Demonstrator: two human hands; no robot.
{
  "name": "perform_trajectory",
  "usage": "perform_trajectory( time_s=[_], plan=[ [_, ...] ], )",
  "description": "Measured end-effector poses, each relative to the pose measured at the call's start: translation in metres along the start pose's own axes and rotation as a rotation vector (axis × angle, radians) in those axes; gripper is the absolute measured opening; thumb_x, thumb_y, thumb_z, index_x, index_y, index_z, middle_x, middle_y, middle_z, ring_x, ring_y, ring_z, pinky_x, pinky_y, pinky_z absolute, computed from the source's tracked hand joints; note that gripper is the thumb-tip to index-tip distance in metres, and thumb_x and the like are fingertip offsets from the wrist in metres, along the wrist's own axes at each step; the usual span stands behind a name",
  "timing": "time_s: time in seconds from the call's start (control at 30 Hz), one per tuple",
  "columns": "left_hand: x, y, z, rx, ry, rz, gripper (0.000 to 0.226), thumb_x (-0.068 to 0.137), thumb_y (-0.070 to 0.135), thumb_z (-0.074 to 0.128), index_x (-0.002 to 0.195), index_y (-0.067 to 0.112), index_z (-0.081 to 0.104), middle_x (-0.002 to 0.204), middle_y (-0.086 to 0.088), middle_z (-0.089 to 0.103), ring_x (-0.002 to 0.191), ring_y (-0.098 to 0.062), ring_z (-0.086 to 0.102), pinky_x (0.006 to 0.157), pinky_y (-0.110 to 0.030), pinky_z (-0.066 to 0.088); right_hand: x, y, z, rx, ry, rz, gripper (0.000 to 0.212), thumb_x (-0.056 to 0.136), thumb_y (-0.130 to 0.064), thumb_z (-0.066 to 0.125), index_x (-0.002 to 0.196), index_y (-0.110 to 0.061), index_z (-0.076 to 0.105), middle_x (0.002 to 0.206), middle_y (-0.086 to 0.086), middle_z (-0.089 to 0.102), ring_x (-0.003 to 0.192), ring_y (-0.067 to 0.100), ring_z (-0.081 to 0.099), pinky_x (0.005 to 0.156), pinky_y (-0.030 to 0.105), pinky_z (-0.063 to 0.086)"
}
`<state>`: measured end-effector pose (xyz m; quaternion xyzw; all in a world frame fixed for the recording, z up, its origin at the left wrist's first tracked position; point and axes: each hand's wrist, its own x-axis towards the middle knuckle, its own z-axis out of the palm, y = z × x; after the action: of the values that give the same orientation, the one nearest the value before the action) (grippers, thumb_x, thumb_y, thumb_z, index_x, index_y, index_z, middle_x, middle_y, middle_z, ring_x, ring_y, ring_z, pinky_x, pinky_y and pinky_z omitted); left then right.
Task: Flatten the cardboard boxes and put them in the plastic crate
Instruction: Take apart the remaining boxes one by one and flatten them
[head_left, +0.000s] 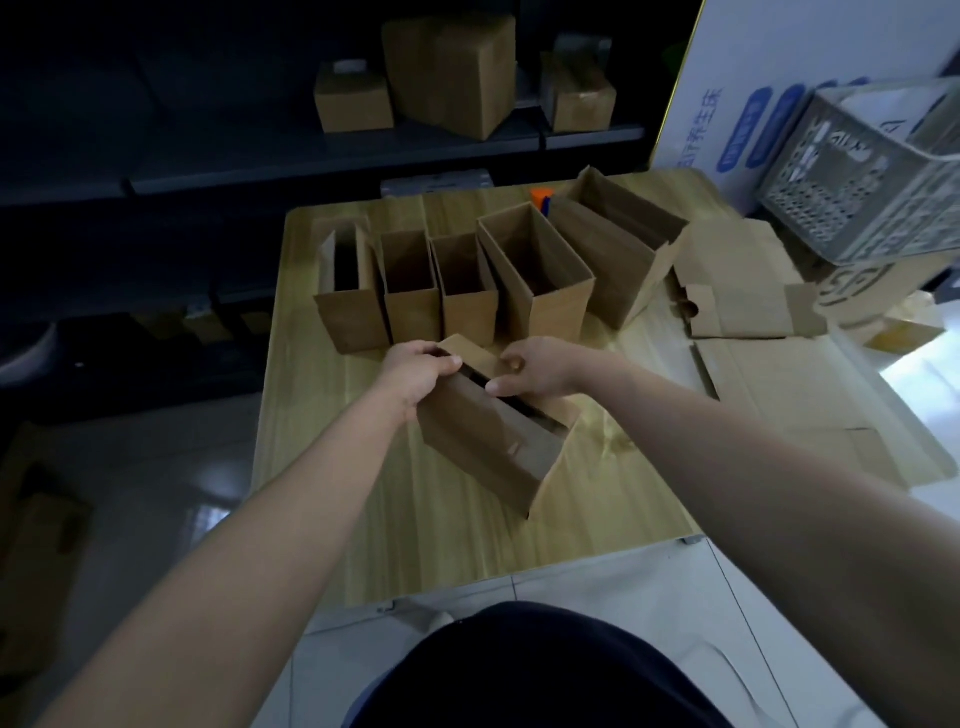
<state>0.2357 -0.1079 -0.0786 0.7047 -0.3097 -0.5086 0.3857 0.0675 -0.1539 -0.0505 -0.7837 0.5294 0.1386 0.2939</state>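
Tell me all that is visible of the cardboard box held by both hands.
The cardboard box is plain brown, long and narrow, open at the top, with a flap raised at its far end. Not yet flat, it shows a dark narrow opening. It leans tilted on the wooden table, before a row of upright boxes. The left hand grips its rim; the right hand pinches the flap.

hands: two, left hand (418, 371) and right hand (540, 370)
held box (483, 441): one, between the hands
open boxes (353, 312) (413, 312) (467, 312) (561, 306) (618, 260) beyond the hands: five
closed boxes (353, 101) (452, 73) (579, 96) on the shelf (332, 156), far beyond the hands: three
plastic crate (831, 197): one, far right of the hands
flattened cardboard (753, 306) right of the hands: several sheets, count unclear
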Motion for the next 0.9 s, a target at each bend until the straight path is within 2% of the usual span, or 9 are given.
perform_trajectory(
  time_s=[0.1,0.17,0.2,0.33,0.5,0.57,0.67,0.77,0.9],
  plan=[
    [-0.001,0.005,-0.002,-0.011,-0.034,0.008,0.019,0.08,0.008,0.065,0.088,0.025,0.068,0.082,0.005,0.065,0.079,-0.014,0.06,0.057,-0.023,0.042,-0.001,0.002,-0.007,0.121,0.085,-0.051,0.034,0.094,-0.043,0.05,0.109,-0.017,0.066,0.1,0.001,0.065,0.095,0.019,0.061,0.072,0.029,0.045],
    [-0.003,0.009,-0.003,-0.025,-0.044,0.032,0.027,0.076,0.003,0.055,0.076,0.026,0.069,0.082,0.001,0.066,0.081,-0.019,0.059,0.064,-0.027,0.045,-0.003,0.004,-0.014,0.217,0.134,-0.069,0.033,0.098,-0.034,0.045,0.09,-0.012,0.069,0.082,0.004,0.065,0.08,0.019,0.063,0.065,0.029,0.044],
    [-0.005,0.01,-0.003,-0.026,-0.049,0.042,0.032,0.074,0.001,0.049,0.077,0.026,0.07,0.085,0.0,0.066,0.084,-0.019,0.058,0.068,-0.028,0.046,-0.004,0.004,-0.017,0.227,0.138,-0.077,0.035,0.099,-0.032,0.043,0.089,-0.01,0.069,0.083,0.007,0.065,0.08,0.02,0.063,0.066,0.03,0.045],
    [-0.007,0.016,-0.002,0.032,-0.037,0.056,0.049,0.076,-0.004,0.043,0.117,0.013,0.063,0.103,-0.003,0.064,0.091,-0.015,0.055,0.077,-0.031,0.045,-0.005,0.002,-0.018,0.186,0.151,-0.095,0.037,0.1,-0.029,0.041,0.09,-0.006,0.068,0.084,0.009,0.064,0.081,0.02,0.062,0.068,0.026,0.045],
    [-0.001,0.031,0.006,0.431,0.183,0.206,0.041,0.084,0.002,0.059,0.123,0.013,0.058,0.121,-0.005,0.058,0.112,-0.02,0.054,0.088,-0.031,0.043,-0.001,-0.004,-0.018,0.094,0.233,-0.092,0.03,0.1,-0.027,0.042,0.092,-0.012,0.068,0.085,0.001,0.063,0.08,0.013,0.061,0.074,0.026,0.047],
    [0.002,0.037,0.009,0.558,0.236,0.258,0.035,0.082,0.006,0.064,0.116,0.014,0.059,0.109,-0.002,0.059,0.102,-0.018,0.056,0.075,-0.024,0.044,0.0,-0.007,-0.019,0.06,0.293,-0.091,0.028,0.1,-0.026,0.042,0.094,-0.013,0.067,0.087,0.0,0.062,0.083,0.012,0.06,0.074,0.026,0.047],
    [0.005,0.039,0.009,0.778,0.136,0.203,0.026,0.074,0.024,0.078,0.087,0.018,0.055,0.08,0.005,0.052,0.074,-0.014,0.055,0.051,-0.022,0.035,-0.001,-0.011,-0.021,0.031,0.345,-0.108,0.027,0.1,-0.024,0.043,0.093,-0.013,0.066,0.088,0.0,0.061,0.084,0.014,0.061,0.074,0.026,0.049],
    [0.004,0.033,0.009,0.978,0.134,0.127,0.039,0.067,0.035,0.082,0.069,0.02,0.046,0.071,0.002,0.051,0.059,-0.012,0.048,0.044,-0.024,0.031,-0.001,-0.016,-0.017,0.033,0.363,-0.095,0.025,0.099,-0.023,0.044,0.097,-0.013,0.066,0.087,0.001,0.063,0.082,0.014,0.063,0.078,0.03,0.054],
    [0.006,0.032,0.009,1.015,0.215,0.217,0.028,0.069,0.032,0.079,0.066,0.019,0.054,0.064,0.003,0.054,0.054,-0.011,0.051,0.041,-0.022,0.031,-0.001,-0.014,-0.015,0.083,0.408,-0.111,0.025,0.099,-0.026,0.045,0.109,-0.015,0.065,0.098,0.0,0.064,0.089,0.013,0.061,0.081,0.029,0.053]
  ],
)
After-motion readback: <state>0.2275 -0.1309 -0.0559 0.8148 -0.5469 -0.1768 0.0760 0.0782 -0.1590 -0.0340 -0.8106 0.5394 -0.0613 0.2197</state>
